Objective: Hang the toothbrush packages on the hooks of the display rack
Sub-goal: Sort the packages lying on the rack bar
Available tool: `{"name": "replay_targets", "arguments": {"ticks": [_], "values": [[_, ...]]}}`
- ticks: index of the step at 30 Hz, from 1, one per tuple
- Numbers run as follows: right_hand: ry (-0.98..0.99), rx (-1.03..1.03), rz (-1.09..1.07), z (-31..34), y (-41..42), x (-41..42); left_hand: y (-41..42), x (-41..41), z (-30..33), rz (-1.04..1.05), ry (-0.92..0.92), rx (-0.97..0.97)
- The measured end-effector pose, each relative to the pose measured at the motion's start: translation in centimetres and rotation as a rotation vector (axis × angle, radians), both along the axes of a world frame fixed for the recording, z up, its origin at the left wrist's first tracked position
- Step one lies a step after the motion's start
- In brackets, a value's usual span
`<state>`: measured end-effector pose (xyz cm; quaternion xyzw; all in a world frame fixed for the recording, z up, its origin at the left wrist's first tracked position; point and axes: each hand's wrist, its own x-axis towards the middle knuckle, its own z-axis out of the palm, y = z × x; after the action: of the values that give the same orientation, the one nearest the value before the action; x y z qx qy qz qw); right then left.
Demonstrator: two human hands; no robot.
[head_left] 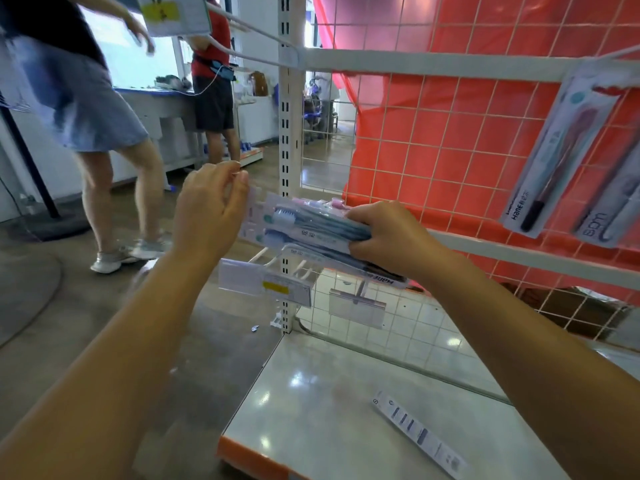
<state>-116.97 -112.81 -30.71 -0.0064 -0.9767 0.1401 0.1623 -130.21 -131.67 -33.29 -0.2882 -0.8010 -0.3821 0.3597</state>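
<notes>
My right hand (388,237) grips a stack of toothbrush packages (304,225) by their lower ends, holding them sideways in front of the rack's white upright. At the stack's left end my left hand (211,209) has its fingertips on the top edge of the front package. Two more toothbrush packages (561,150) hang from a hook at the upper right of the wire-grid display rack (433,140). A low hook with a label holder (266,282) juts out just below the stack. One package (419,434) lies flat on the bottom shelf.
The rack's grey bottom shelf (311,393) has an orange front edge. Red sheeting hangs behind the grid. Another label holder (356,306) sits lower right of the first. Two people (93,98) stand on the left by a counter. A long hook with a tag (173,15) reaches out overhead.
</notes>
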Motion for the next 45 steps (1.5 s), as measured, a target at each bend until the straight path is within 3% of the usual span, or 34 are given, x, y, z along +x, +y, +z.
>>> {"name": "replay_targets", "arguments": {"ticks": [21,26,35,41,45], "values": [[0.033,-0.035,-0.020,-0.6,0.7,-1.4,0.8,-1.3,-1.8,-0.005,-0.155,0.079],[0.115,-0.316,-0.046,0.6,1.0,-1.3,1.6,-0.9,-0.7,-0.128,-0.375,0.249],[0.240,-0.957,-0.043,-1.0,0.7,-1.2,6.6,4.5,-0.7,-0.626,-0.817,0.391],[0.212,-1.344,0.126,-1.8,-0.1,-0.3,8.0,6.3,-1.2,-0.892,-0.946,0.548],[0.272,-1.432,0.098,-2.3,-0.1,0.1,8.0,6.8,-1.2,-0.955,-0.951,0.622]]}}
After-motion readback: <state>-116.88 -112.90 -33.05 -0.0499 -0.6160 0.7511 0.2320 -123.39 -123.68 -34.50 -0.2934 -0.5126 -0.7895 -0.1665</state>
